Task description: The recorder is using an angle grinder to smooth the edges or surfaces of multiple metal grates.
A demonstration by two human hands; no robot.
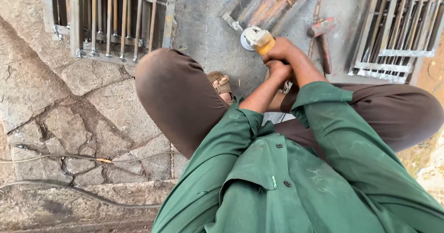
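Yellow grinder (259, 39) — gripped by right hand (280, 49), left hand (279, 70) behind.

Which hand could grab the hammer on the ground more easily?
Probably the right hand. It holds the angle grinder at the front, right beside the hammer. The left hand grips behind it, farther from the hammer.

Soft, even daylight, no hard shadows; sharp focus throughout; slight wide-angle stretching at the edges; no glare.
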